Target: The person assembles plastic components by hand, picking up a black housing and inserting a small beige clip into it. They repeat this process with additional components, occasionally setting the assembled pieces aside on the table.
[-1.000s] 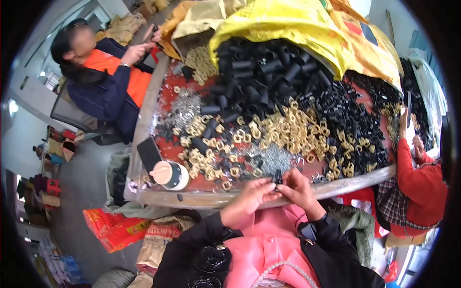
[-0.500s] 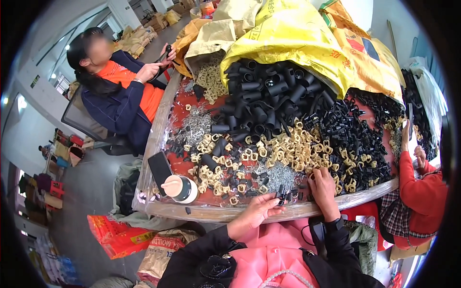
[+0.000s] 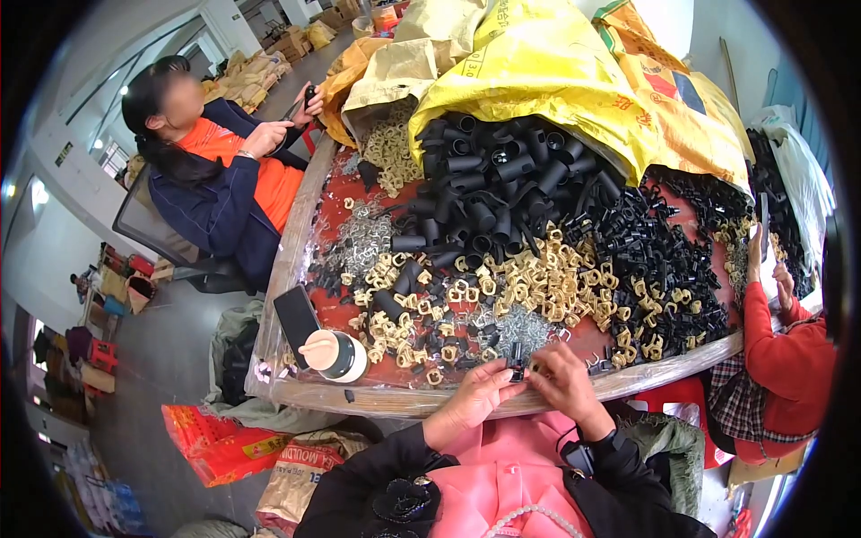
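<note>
Just over the table's near edge, my left hand (image 3: 477,396) pinches a small black plastic fitting (image 3: 517,366) between thumb and fingers. Close against it on the right is my right hand (image 3: 567,384), its fingertips pinched together beside the fitting. A speck of gold shows at those fingertips, but its shape is too small to make out. Beyond my hands lie a heap of small silver metal pieces (image 3: 523,330) and a larger heap of gold-coloured ring-shaped clips (image 3: 547,280). More black fittings (image 3: 641,235) are piled to the right.
Large black tubes (image 3: 493,188) spill from a yellow sack (image 3: 547,63) at the back. A phone (image 3: 297,316) and a lidded jar (image 3: 337,357) stand at the near left. One person (image 3: 224,179) sits left; another, in red sleeves (image 3: 780,350), works right.
My right hand has come away from the gold clips, moving left and nearer to meet my left hand. My left hand stays almost in place with the black fitting.
</note>
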A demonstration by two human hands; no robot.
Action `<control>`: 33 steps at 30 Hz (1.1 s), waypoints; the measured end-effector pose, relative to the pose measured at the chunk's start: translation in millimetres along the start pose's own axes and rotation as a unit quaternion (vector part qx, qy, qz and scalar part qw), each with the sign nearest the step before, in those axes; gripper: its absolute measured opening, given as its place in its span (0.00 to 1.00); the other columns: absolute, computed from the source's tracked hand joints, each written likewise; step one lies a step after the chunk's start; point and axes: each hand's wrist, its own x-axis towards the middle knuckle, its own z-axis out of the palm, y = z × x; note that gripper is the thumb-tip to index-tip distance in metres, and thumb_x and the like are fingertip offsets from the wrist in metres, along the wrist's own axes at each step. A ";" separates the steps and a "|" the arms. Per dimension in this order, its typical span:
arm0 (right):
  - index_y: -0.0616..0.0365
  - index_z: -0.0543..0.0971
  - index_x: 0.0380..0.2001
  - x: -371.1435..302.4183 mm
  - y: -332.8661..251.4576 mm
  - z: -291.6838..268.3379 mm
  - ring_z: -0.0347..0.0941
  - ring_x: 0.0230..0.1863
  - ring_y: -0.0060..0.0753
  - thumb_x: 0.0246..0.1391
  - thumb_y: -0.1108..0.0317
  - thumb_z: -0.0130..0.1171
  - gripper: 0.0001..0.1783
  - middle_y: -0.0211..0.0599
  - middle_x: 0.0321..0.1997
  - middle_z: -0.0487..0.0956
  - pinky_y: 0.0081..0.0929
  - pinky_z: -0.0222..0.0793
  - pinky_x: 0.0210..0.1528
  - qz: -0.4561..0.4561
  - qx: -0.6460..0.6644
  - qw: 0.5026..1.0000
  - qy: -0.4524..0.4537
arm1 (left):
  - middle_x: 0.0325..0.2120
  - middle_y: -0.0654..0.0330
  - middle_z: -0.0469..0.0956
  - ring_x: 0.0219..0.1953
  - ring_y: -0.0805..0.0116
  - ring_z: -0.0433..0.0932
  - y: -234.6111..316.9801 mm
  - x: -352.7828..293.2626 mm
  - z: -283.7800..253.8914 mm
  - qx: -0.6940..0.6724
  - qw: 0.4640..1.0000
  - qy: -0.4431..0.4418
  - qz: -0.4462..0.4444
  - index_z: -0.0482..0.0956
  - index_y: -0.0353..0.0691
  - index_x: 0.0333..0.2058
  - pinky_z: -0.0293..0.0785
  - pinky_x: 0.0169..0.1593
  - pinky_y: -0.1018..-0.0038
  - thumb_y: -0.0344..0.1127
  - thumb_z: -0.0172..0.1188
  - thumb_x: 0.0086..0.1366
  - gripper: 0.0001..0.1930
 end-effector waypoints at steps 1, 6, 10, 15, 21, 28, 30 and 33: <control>0.64 0.71 0.33 -0.9 0.2 3.3 0.67 0.25 0.32 0.41 0.74 0.55 0.12 0.40 0.29 0.69 0.24 0.64 0.27 0.000 0.000 1.000 0.000 | 0.38 0.54 0.71 0.43 0.63 0.70 -0.9 0.1 -2.4 -0.009 1.000 -0.008 0.009 0.67 0.32 0.42 0.65 0.50 0.68 0.27 0.48 0.58 0.12; 0.64 0.71 0.35 -3.8 4.7 9.1 0.69 0.27 0.34 0.43 0.73 0.55 0.13 0.41 0.30 0.70 0.23 0.65 0.29 -0.012 0.028 0.999 -0.013 | 0.38 0.56 0.71 0.43 0.66 0.70 0.3 -0.1 -1.3 -0.005 1.000 -0.024 0.017 0.67 0.33 0.41 0.64 0.51 0.67 0.27 0.48 0.57 0.12; 0.65 0.71 0.35 -6.1 13.3 6.2 0.70 0.27 0.35 0.46 0.72 0.53 0.12 0.41 0.32 0.71 0.23 0.66 0.30 0.015 0.099 0.994 -0.051 | 0.38 0.56 0.72 0.43 0.67 0.70 -0.5 -2.1 -2.6 -0.014 0.999 -0.042 0.020 0.67 0.33 0.42 0.64 0.51 0.67 0.28 0.48 0.57 0.13; 0.66 0.71 0.35 -8.5 20.5 5.9 0.69 0.30 0.24 0.49 0.74 0.49 0.09 0.37 0.33 0.72 0.18 0.65 0.31 0.093 0.237 0.963 -0.092 | 0.38 0.56 0.71 0.43 0.67 0.70 -0.8 -4.1 -0.5 0.006 0.998 -0.054 0.023 0.67 0.33 0.42 0.64 0.50 0.67 0.29 0.48 0.57 0.13; 0.65 0.71 0.32 -4.1 14.7 4.2 0.67 0.28 0.18 0.48 0.76 0.50 0.07 0.31 0.29 0.71 0.14 0.64 0.31 0.148 0.367 0.915 -0.082 | 0.37 0.56 0.72 0.42 0.65 0.70 -0.3 -1.2 -0.9 0.016 0.999 -0.028 0.024 0.68 0.33 0.41 0.64 0.50 0.66 0.29 0.47 0.57 0.13; 0.65 0.71 0.33 -0.4 23.7 5.1 0.68 0.31 0.19 0.50 0.75 0.48 0.07 0.31 0.30 0.72 0.16 0.64 0.34 0.131 0.364 0.919 -0.079 | 0.36 0.55 0.72 0.42 0.64 0.70 1.9 -1.2 2.1 -0.004 1.000 -0.024 0.019 0.69 0.34 0.40 0.64 0.50 0.65 0.27 0.48 0.56 0.12; 0.64 0.71 0.33 -1.7 30.0 6.1 0.68 0.33 0.18 0.50 0.74 0.48 0.07 0.30 0.32 0.72 0.16 0.64 0.35 0.141 0.348 0.924 -0.076 | 0.36 0.55 0.72 0.42 0.64 0.70 -0.1 2.0 0.5 0.012 0.999 -0.010 0.040 0.69 0.33 0.40 0.63 0.51 0.64 0.27 0.49 0.56 0.12; 0.64 0.70 0.34 -2.7 31.5 9.0 0.67 0.32 0.17 0.51 0.72 0.48 0.07 0.30 0.32 0.72 0.16 0.64 0.36 0.152 0.350 0.921 -0.078 | 0.36 0.55 0.72 0.42 0.64 0.70 -0.3 1.9 0.8 0.019 0.999 -0.013 0.030 0.69 0.33 0.39 0.62 0.52 0.64 0.27 0.50 0.55 0.12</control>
